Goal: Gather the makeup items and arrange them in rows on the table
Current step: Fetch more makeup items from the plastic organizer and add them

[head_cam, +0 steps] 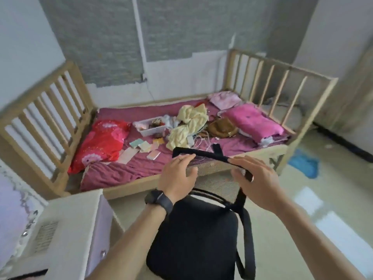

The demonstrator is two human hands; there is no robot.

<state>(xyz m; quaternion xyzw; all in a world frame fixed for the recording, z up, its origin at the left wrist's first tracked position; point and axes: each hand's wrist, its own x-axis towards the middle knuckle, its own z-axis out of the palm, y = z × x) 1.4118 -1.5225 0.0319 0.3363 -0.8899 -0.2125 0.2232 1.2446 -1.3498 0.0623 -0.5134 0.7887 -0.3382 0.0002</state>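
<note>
Both my hands grip the top of a black chair's mesh backrest (214, 164): my left hand (177, 178) at its left part, my right hand (256, 178) at its right corner. The black seat (191, 235) is below my arms. Beyond the chair, on a bed with a purple sheet (125, 168), lie several small flat pastel cases (144, 146) that may be makeup items. A white basket (151, 128) holding small things sits just behind them.
The wooden bed has slatted rails (46, 110) at both ends. On it lie a red pillow (103, 142), a yellow cloth (187, 126), a brown bag (222, 128) and pink pillows (254, 120). A white cabinet (70, 225) stands at my left. Blue cloth (304, 164) lies on the floor.
</note>
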